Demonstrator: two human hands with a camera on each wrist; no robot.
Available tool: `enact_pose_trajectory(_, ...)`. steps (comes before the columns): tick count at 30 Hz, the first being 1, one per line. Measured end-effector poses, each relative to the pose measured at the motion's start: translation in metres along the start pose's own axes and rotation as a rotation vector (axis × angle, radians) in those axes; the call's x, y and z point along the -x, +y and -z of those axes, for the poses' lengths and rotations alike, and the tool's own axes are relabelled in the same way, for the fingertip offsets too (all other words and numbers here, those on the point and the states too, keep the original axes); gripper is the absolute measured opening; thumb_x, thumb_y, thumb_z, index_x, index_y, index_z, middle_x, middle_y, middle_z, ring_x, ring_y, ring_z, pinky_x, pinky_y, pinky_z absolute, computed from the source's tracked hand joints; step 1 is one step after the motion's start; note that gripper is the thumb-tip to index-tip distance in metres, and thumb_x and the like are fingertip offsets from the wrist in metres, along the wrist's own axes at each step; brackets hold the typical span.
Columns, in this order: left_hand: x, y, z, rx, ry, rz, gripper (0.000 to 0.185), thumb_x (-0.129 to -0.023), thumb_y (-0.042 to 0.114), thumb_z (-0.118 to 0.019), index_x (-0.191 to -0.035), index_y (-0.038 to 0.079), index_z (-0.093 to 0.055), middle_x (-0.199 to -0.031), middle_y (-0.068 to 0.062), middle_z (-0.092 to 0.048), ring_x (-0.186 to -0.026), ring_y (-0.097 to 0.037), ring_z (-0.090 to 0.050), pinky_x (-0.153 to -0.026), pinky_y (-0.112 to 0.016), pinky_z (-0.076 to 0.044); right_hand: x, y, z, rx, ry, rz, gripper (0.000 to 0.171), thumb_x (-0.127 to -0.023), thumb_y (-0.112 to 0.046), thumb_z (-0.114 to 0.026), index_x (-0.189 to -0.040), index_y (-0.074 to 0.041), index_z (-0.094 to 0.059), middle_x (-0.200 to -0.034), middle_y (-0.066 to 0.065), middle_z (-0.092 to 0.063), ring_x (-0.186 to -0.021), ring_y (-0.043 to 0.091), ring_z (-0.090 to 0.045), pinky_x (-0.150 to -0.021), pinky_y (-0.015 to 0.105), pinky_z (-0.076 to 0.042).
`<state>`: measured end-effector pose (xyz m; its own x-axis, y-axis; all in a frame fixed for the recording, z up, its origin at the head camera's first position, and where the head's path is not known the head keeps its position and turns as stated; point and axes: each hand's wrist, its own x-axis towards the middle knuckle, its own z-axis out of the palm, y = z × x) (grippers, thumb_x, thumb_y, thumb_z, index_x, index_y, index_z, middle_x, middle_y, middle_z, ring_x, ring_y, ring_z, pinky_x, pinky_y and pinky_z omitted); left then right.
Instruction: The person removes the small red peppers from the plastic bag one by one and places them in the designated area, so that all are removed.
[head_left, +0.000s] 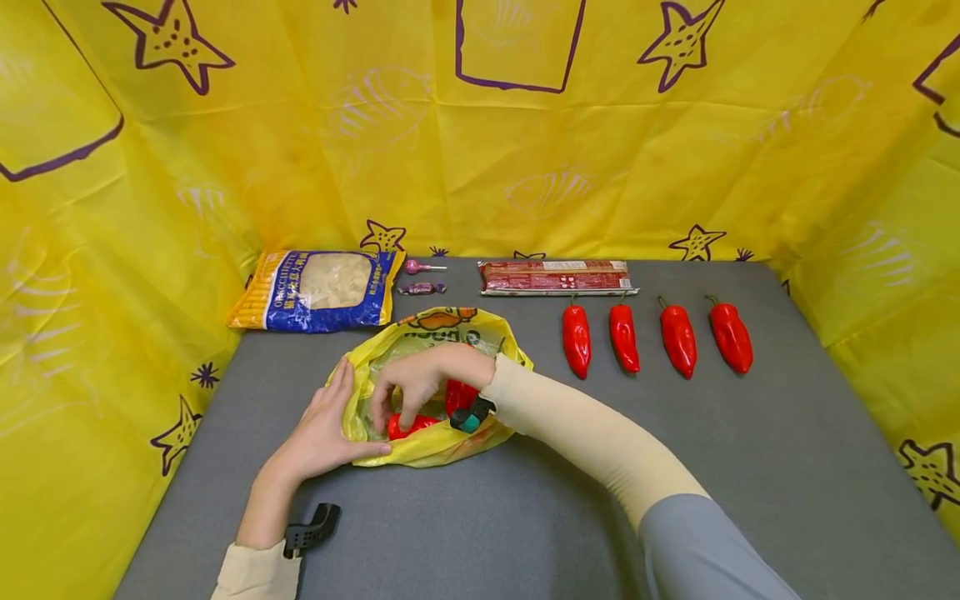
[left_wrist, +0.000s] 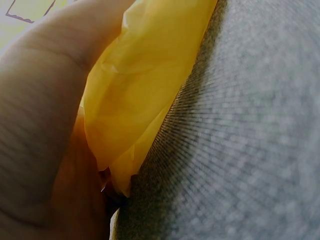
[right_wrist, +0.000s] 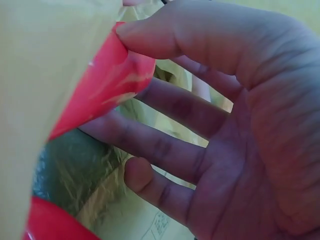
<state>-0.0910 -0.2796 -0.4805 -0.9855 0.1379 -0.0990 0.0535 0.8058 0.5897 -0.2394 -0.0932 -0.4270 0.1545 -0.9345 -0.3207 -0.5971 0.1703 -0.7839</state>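
A glossy red pepper [head_left: 408, 426] is lying inside the crinkled yellow bag [head_left: 442, 446] at the middle of the grey table [head_left: 750, 467], and the right hand [head_left: 412, 385] is reaching in, thumb and fingers pinching it. The left hand [head_left: 322, 429] is lying flat, fingers straight, pressing the bag's left edge down. Four more red peppers [head_left: 652, 337] are sitting in a row well to the right.

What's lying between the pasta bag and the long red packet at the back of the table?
In the head view, two small sweets: a pink lollipop and a wrapped candy, between the pasta bag and the red packet.
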Motion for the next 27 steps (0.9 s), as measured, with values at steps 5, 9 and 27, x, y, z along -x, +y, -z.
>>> enact_pose_trajectory(5,0.000,0.000,0.000,-0.005,0.000,-0.003,0.148,-0.074,0.068,-0.088,-0.168,0.000,0.004,-0.177,-0.022,0.007,-0.153,-0.058,-0.015,-0.116,-0.080,-0.022,0.002,0.004,0.003,0.011,0.044,-0.039,0.026,-0.092,0.002,-0.077,-0.116,-0.007,-0.081,-0.109,-0.003,-0.075,-0.103,0.008,-0.064,-0.099,0.021,-0.051)
enact_pose_trajectory(9,0.000,0.000,0.000,-0.004,-0.001,-0.002,0.148,-0.074,0.068,-0.088,-0.169,0.001,0.004,-0.177,-0.022,0.007,-0.154,-0.056,-0.015,-0.117,-0.079,-0.022,0.004,0.004,0.005,0.060,0.062,-0.096,0.027,-0.093,-0.007,-0.081,-0.119,-0.013,-0.080,-0.115,-0.006,-0.074,-0.109,0.006,-0.063,-0.102,0.019,-0.049)
enact_pose_trajectory(27,-0.001,-0.001,-0.001,-0.008,0.002,-0.012,0.146,-0.075,0.067,-0.088,-0.169,0.001,0.003,-0.177,-0.021,0.007,-0.154,-0.056,-0.016,-0.116,-0.080,-0.025,0.014,-0.006,0.005,0.213,0.138,-0.138,0.037,-0.093,-0.009,-0.078,-0.129,-0.017,-0.076,-0.129,-0.008,-0.070,-0.107,0.010,-0.056,-0.098,0.023,-0.048)
